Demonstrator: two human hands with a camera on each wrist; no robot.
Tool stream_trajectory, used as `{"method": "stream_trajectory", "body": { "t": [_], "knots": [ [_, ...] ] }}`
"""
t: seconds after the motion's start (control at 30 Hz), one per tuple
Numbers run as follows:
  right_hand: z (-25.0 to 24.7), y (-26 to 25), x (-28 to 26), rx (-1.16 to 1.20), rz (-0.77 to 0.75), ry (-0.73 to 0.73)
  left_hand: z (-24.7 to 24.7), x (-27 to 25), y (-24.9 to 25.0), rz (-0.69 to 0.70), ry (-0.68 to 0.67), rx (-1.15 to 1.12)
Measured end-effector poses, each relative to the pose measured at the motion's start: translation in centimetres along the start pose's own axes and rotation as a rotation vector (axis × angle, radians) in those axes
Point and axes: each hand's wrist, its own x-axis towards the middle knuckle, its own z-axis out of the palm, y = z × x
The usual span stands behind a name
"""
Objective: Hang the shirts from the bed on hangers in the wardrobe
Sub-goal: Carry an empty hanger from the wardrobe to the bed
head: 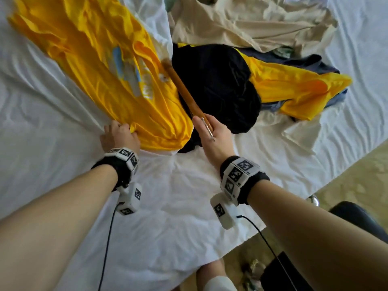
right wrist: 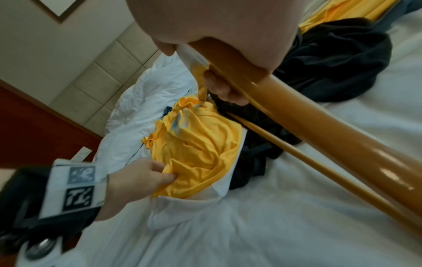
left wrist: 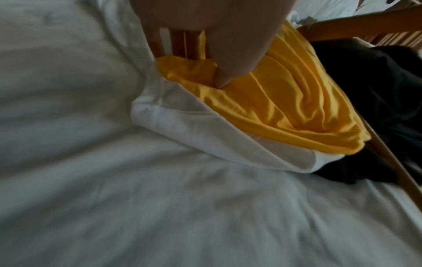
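Fingers (right wrist: 219,90) of the right hand (head: 216,135) are curled around the neck of a wooden hanger (head: 184,91), its metal hook lying across the back of the hand; the hanger's far arm reaches under the hem side of a yellow shirt (head: 100,66). Left hand (head: 118,136) fingers (left wrist: 222,79) pinch a bunched edge of the same yellow shirt, which lies spread on the white bed (head: 189,196) with a white garment (left wrist: 205,130) folded beneath its gathered end. Just right of the hanger lies a black garment (head: 218,85), touching a second yellow shirt (head: 298,91); beyond them lies a crumpled beige shirt (head: 247,24). Black chair (head: 357,215) and carpet show at lower right.
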Motion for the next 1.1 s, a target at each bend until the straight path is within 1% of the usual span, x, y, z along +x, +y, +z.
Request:
{"method": "stream_trajectory", "body": {
  "t": [0.1, 0.17, 0.23, 0.27, 0.33, 0.4, 0.47, 0.53, 0.67, 0.73, 0.8, 0.9, 0.97, 1.03, 1.1],
  "knots": [
    [-0.4, -0.2, 0.0, -0.051, 0.013, -0.026, -0.7, -1.3, -0.2, 0.055, -0.010, -0.027],
    [-0.4, -0.8, -0.6, -0.147, 0.015, -0.081, -2.1, -2.4, -0.2, 0.067, -0.029, -0.159],
    [-0.5, -1.8, -1.6, -0.229, 0.056, -0.146, -4.5, -3.6, 0.1, 0.085, -0.072, -0.315],
    [-0.5, -2.3, -2.2, -0.221, 0.091, -0.162, -5.9, -4.1, 0.2, 0.113, -0.079, -0.377],
    [-0.7, -3.5, -3.7, -0.172, 0.166, -0.159, -9.3, -4.9, 0.2, 0.153, -0.051, -0.482],
    [-0.9, -5.2, -5.9, -0.177, 0.185, -0.135, -13.5, -5.8, 0.2, 0.154, -0.008, -0.574],
    [-1.0, -7.7, -8.2, -0.189, 0.125, -0.104, -18.3, -6.8, 0.3, 0.165, 0.043, -0.648],
    [-1.3, -11.1, -10.4, -0.189, 0.015, -0.069, -23.4, -8.3, 0.5, 0.205, 0.107, -0.698],
    [-1.8, -20.3, -13.2, -0.181, -0.192, -0.018, -33.8, -12.2, 1.1, 0.386, 0.252, -0.787],
    [-1.8, -25.2, -14.6, -0.179, -0.285, -0.024, -38.8, -14.7, 1.5, 0.467, 0.317, -0.836],
    [-1.4, -29.4, -16.0, -0.188, -0.376, -0.044, -43.1, -17.1, 1.8, 0.517, 0.362, -0.877],
    [-0.5, -34.3, -18.3, -0.183, -0.473, -0.068, -48.1, -19.8, 1.7, 0.567, 0.409, -0.848],
    [-0.5, -36.4, -19.5, -0.236, -0.520, -0.101, -50.6, -20.9, 0.9, 0.575, 0.480, -0.810],
    [-1.3, -38.0, -20.4, -0.269, -0.564, -0.124, -52.7, -21.6, -0.5, 0.567, 0.550, -0.741],
    [-2.9, -39.3, -21.1, -0.325, -0.623, -0.101, -54.4, -22.0, -2.2, 0.544, 0.589, -0.653]
  ]
}}
